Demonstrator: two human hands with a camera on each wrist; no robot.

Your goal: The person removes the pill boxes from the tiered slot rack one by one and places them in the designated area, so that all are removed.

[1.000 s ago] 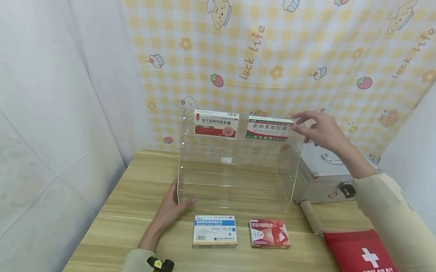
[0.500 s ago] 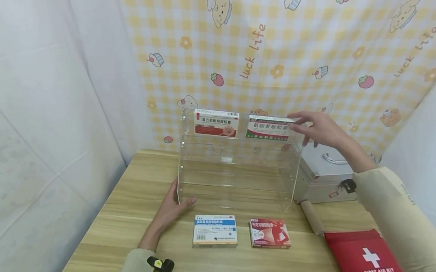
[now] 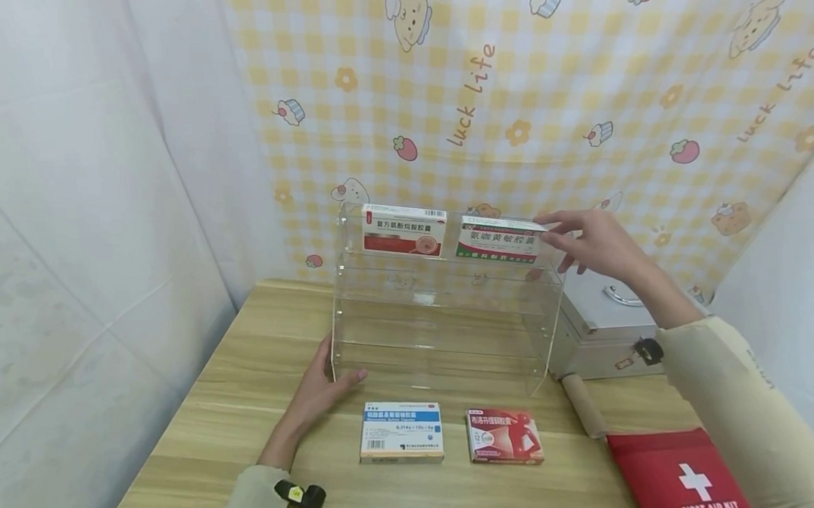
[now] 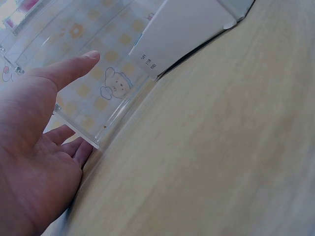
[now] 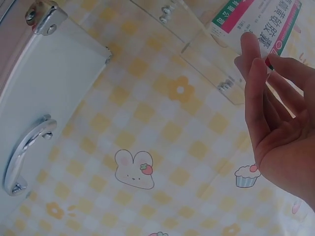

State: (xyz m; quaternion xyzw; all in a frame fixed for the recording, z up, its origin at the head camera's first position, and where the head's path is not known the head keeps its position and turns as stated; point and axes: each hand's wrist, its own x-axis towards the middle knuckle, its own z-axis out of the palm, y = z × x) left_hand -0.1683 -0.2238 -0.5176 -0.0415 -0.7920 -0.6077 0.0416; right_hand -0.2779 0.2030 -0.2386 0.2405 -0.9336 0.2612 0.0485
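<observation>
A clear acrylic display rack [image 3: 437, 325] with several tiers stands on the wooden table. My left hand [image 3: 320, 386] holds its lower left side, thumb across the front and fingers behind the side panel, as the left wrist view shows. On the top tier, a white, red and green medicine box [image 3: 497, 244] leans at the right. My right hand [image 3: 594, 242] pinches that box by its right end; its fingers [image 5: 253, 88] overlap the box corner in the right wrist view. A white and red medicine box [image 3: 404, 233] sits on the same tier at the left.
A blue and white medicine box [image 3: 400, 432] and a red medicine box [image 3: 504, 436] lie before the rack. To the right are a silver metal case [image 3: 608, 336], a brown roll [image 3: 583, 405] and a red first aid pouch [image 3: 676, 469]. A checked curtain [image 3: 386, 96] hangs behind.
The right hand and the pinched medicine box shift slightly right, then back a little left along the top tier. The left hand stays at the rack's side.
</observation>
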